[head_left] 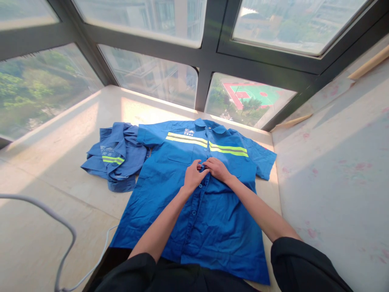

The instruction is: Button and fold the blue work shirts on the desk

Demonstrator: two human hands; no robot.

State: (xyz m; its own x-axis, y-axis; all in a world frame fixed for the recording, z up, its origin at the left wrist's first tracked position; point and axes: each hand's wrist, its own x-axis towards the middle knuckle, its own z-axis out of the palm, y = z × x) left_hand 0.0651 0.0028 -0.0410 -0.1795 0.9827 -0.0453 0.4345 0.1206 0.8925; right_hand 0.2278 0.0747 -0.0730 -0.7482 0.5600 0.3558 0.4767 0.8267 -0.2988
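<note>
A blue short-sleeved work shirt (164,194) with yellow-green and grey reflective stripes lies spread out, front up, its collar toward the window. At the middle of its front placket, my left hand (193,176) pinches the cloth with thumb and fingers. My right hand (216,168) meets it from the other side, fingers closed on the same placket edge. Whatever small part sits between the fingertips is hidden. Below my hands, buttons (193,213) show along the placket, and another button (205,150) sits above them.
A second blue shirt (121,158), crumpled or loosely folded, lies left of the spread one on the pale sill (60,162). A grey-white cable (71,231) curves at lower left. Windows with dark frames (209,56) stand behind; a flower-patterned wall (334,174) bounds the right.
</note>
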